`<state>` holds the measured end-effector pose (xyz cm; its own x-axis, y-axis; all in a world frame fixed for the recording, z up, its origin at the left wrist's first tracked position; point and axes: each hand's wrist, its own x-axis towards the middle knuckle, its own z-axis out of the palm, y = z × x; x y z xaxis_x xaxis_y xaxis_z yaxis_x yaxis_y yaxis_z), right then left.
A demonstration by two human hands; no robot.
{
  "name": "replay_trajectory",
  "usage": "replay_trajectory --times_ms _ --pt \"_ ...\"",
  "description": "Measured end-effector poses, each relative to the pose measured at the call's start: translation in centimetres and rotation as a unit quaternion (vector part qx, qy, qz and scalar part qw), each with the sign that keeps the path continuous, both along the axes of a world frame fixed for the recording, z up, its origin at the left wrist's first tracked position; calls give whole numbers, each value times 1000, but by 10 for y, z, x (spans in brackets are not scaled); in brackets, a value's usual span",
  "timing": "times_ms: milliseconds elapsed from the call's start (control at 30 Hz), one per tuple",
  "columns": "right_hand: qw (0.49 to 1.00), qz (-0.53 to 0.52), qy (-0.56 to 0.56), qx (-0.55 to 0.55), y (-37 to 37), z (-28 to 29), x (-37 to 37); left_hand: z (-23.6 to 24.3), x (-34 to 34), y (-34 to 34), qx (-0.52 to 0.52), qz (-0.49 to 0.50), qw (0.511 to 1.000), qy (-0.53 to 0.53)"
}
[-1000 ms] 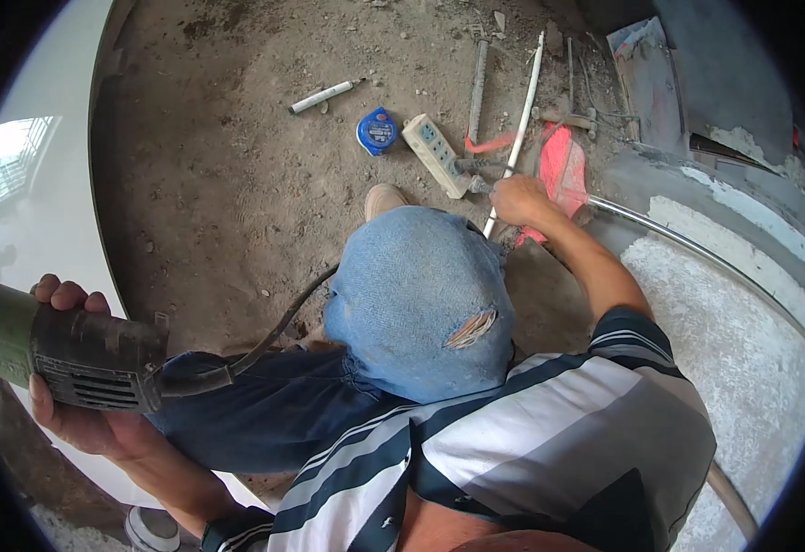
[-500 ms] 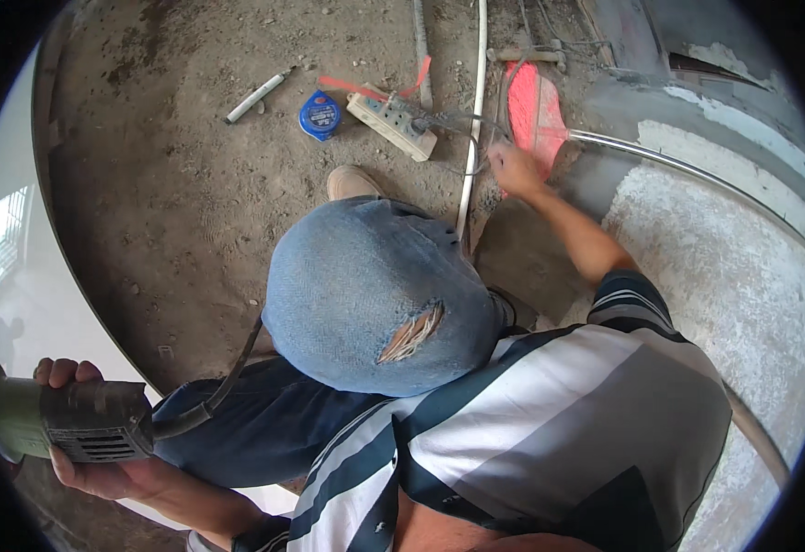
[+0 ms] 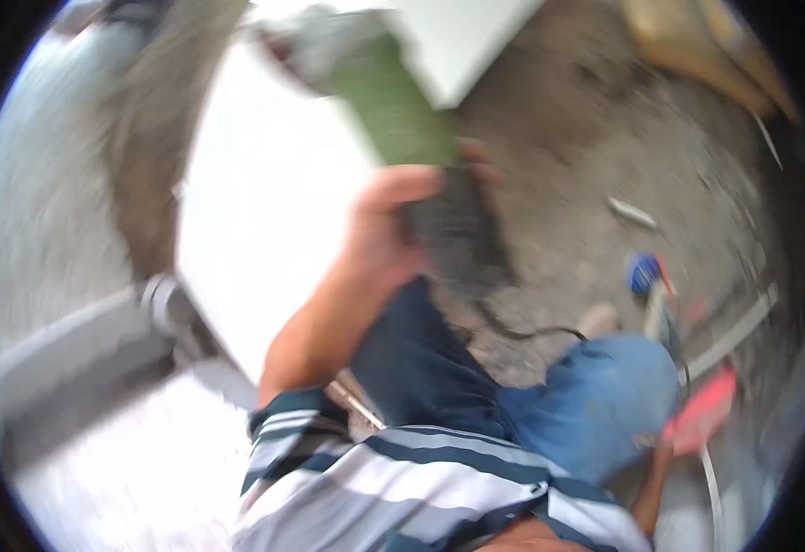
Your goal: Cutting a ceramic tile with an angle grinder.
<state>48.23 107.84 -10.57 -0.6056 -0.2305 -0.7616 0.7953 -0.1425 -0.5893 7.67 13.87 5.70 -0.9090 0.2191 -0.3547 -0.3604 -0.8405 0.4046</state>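
My left hand (image 3: 401, 221) is wrapped round a green-and-black power grinder (image 3: 386, 110), raised over a large white glossy panel (image 3: 246, 212), its dark cord (image 3: 522, 331) running down toward my knee. The tool's blurred head is at the top of the view. My right forearm (image 3: 651, 492) reaches up at the lower right, beside my bent denim knee and a pink flat thing (image 3: 704, 409); that hand's fingers are hidden or smeared by motion.
On the dusty floor lie a blue tape measure (image 3: 642, 272), a white marker (image 3: 631, 212), a blurred power strip (image 3: 656, 313) and pale pipes (image 3: 729, 336). Yellowish objects (image 3: 688, 51) are at the upper right, a pale ledge (image 3: 71, 331) at the left.
My head has swung toward the left. My left hand has lifted the grinder from low at the left to over the white panel. The picture is now smeared by motion.
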Motion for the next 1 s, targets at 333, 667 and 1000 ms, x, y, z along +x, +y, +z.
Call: replay_trajectory --times_ms 333,667,1000 --pt "912 -220 -18 346 -206 -88 -62 52 -20 68 -93 -66 993 -1" --pt "982 8 104 159 -127 -179 -247 59 -19 81 -115 -48 992 2" --pt "935 41 -60 347 -328 -40 -177 77 -29 39 -60 -187 975 100"
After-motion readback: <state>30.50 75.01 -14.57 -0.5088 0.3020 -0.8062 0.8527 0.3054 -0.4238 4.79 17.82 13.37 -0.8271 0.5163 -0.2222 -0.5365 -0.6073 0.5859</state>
